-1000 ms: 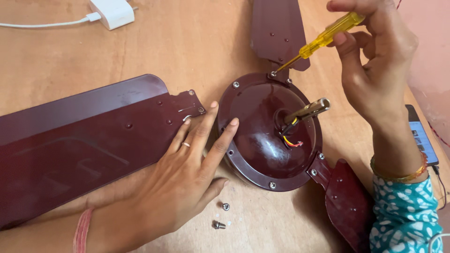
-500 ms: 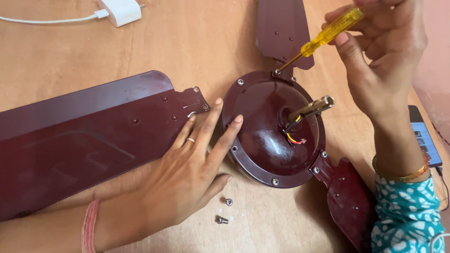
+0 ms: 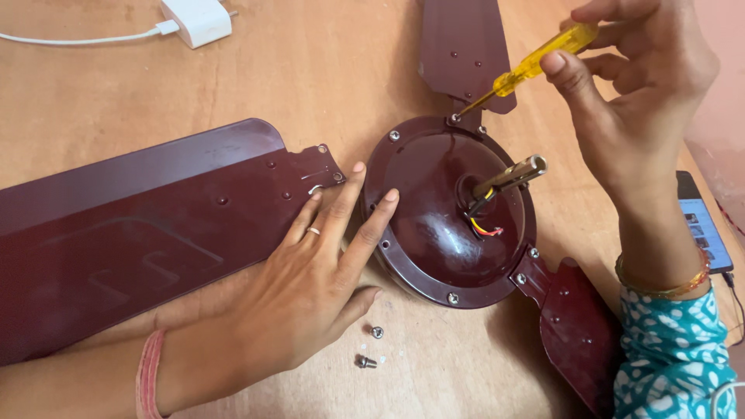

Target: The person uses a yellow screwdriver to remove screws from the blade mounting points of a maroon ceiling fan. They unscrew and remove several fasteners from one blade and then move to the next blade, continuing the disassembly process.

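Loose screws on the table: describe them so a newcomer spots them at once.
Start at the round maroon fan motor housing in the middle of the wooden table. Just below its lower left rim, beside the heel of the left hand, lie two loose screws. Unlike the screws seated around the rim, these small silver ones lie free on bare wood.

Bystanders on the wooden table

A white charger (image 3: 198, 19) with its white cable (image 3: 77, 38) lies at the top left; a phone (image 3: 705, 225) with a lit screen rests at the right edge.
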